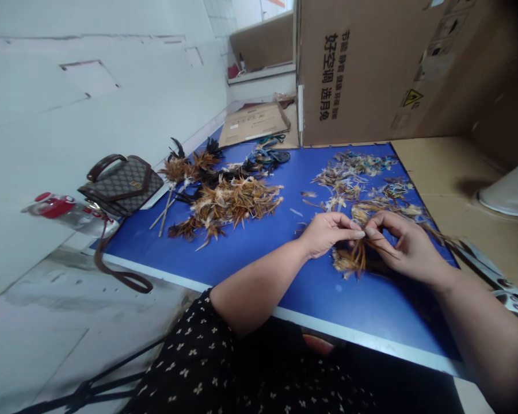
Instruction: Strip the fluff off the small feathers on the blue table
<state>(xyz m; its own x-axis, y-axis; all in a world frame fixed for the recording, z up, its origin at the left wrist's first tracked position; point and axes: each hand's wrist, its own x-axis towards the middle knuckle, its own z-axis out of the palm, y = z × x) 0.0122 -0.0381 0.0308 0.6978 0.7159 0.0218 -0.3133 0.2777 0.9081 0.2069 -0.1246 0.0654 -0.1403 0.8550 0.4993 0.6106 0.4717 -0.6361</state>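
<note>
Left hand [328, 233] closed in a pinch, thumb and forefinger tight on the upper end of a small feather bundle [351, 260]. Right hand [403, 244] curled, fingertips meeting the left's on the same bundle, both grasping it. Bundle low over the blue desk [250, 253], near its right edge and not far from the near edge, brown and orange tips fanned toward the near edge. Just beyond the hands, toward the far right corner, loose feathers [354, 172] scattered, brown, white and teal. Toward the middle of the desk, well apart from the hands, a thick pile of feathers [231, 201], orange and dark. At the left edge, thin sticks [166, 210] beside that pile, then a patterned handbag [121, 184] with its strap hanging over the near left corner, and a red-capped bottle [69, 214] lying just beside it. Along the far edge, a tall cardboard box [371, 69] standing upright.
</note>
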